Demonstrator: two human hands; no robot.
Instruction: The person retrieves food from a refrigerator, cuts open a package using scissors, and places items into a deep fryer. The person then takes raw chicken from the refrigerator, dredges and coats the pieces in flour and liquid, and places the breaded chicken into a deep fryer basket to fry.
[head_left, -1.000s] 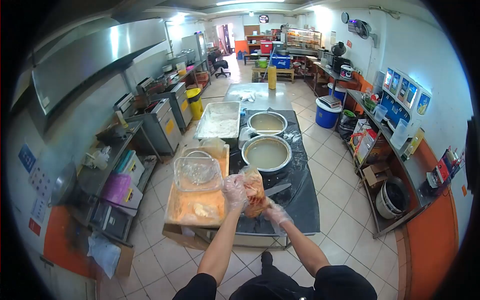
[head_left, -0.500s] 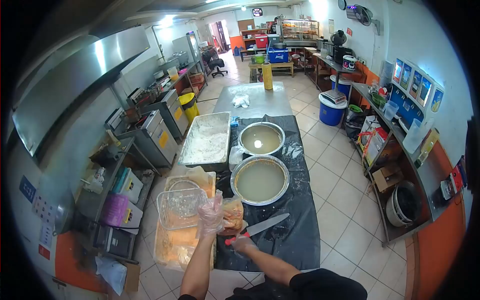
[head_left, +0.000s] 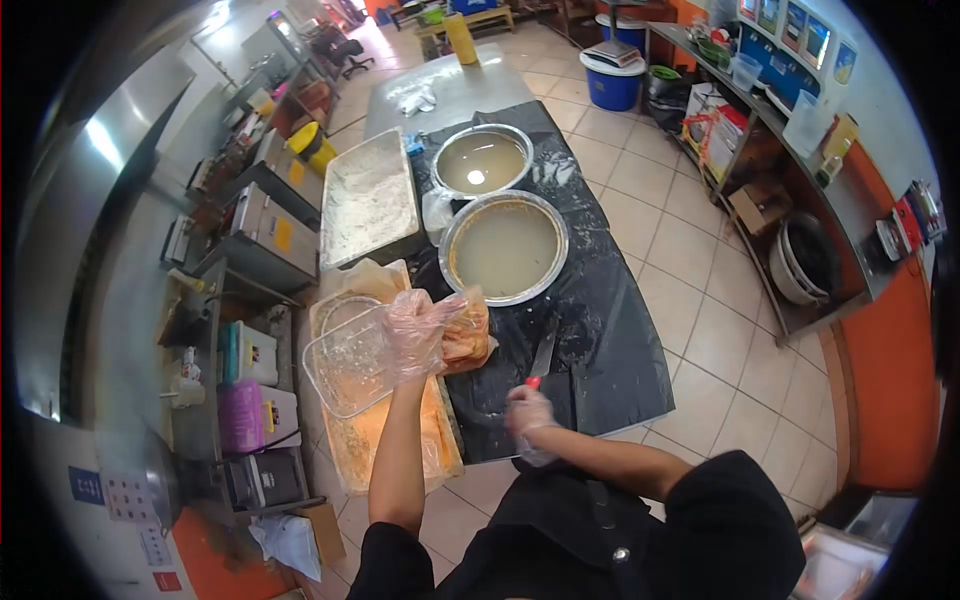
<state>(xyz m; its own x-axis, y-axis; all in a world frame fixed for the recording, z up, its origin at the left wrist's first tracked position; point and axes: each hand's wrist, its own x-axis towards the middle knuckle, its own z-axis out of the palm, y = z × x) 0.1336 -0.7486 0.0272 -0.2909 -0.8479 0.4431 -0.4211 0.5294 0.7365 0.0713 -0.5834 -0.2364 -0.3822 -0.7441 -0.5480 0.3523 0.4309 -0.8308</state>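
Note:
My left hand (head_left: 415, 335), in a clear plastic glove, is closed at the right edge of a clear plastic tray (head_left: 345, 365). One finger points out toward a clear bag of orange-coated meat (head_left: 467, 338), which lies just right of the hand. The fingers hide the tray's gripped side. Lower right, my gloved right hand (head_left: 528, 412) is wrapped round the red handle of a large knife (head_left: 545, 352). Its blade points away from me over the black plastic sheet (head_left: 610, 345). Beneath the tray sits a shallow pan (head_left: 440, 445) with orange powder or crumbs.
Two metal bowls of cloudy liquid, a nearer one (head_left: 505, 295) and a farther one (head_left: 437, 180), stand beyond the meat. A deep pan of white flour (head_left: 413, 215) is at their left. Shelving (head_left: 850, 240) runs along the right wall; a yellow bin (head_left: 315, 150) stands at the left.
My view has tilted down and turned. My right hand has drawn back from beside the meat, and the knife now points more straight ahead. My left hand stays by the tray and meat.

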